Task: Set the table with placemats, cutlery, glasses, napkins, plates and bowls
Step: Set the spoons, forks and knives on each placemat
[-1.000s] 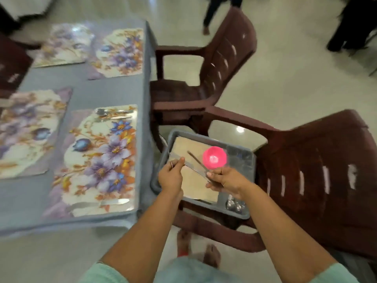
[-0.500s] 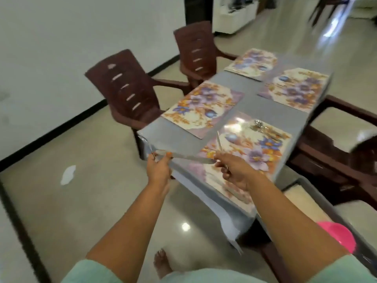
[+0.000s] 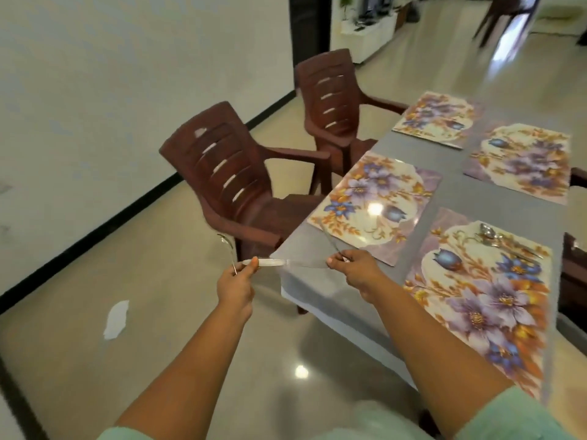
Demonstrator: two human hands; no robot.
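My left hand [image 3: 236, 284] grips a spoon [image 3: 227, 249] that points up, and its thumb pinches one end of a table knife [image 3: 279, 262]. My right hand [image 3: 355, 271] pinches the knife's other end and also holds a fork [image 3: 330, 242] that slants up to the left. Both hands hover at the near left corner of the grey table [image 3: 451, 198]. Several floral placemats lie on it. The nearest left placemat [image 3: 374, 204] is bare. The near right placemat [image 3: 482, 296] carries cutlery [image 3: 502, 241] at its far edge.
Two brown plastic chairs [image 3: 228, 182] [image 3: 330, 96] stand along the table's left side. Another chair's arm [image 3: 575, 265] shows at the right edge. A white scrap [image 3: 116, 319] lies on the shiny floor. A wall runs along the left.
I have turned from the grey tray on the chair to the table's end. Both hands carried the cutlery along and now spread slightly wider, nearer the left placemat.
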